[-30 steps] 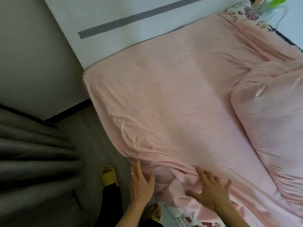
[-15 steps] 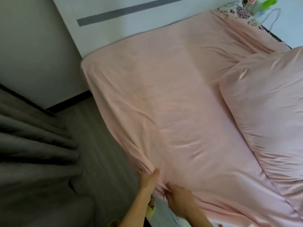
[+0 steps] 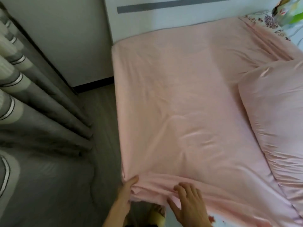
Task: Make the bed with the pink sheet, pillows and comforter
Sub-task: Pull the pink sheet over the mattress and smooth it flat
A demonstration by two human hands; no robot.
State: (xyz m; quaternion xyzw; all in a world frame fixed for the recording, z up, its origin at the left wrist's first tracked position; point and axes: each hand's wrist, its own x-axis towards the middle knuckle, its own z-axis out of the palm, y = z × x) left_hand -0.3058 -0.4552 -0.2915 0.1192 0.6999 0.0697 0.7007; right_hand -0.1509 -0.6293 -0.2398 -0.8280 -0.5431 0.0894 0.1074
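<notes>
Two grips meet at the near corner of the sheet (image 3: 188,104). The right grip (image 3: 188,205), curled on the hem half a second ago, now lies flat, fingers spread, pressing it. The left grip (image 3: 126,192) beside it still pinches the corner fold; the sheet stretches ahead of both.

Grey curtain (image 3: 24,95), wood floor (image 3: 101,112), white headboard (image 3: 164,22)

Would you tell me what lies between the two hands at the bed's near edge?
In the head view, gathered folds of the pink sheet lie between the left hand and right hand.
</notes>
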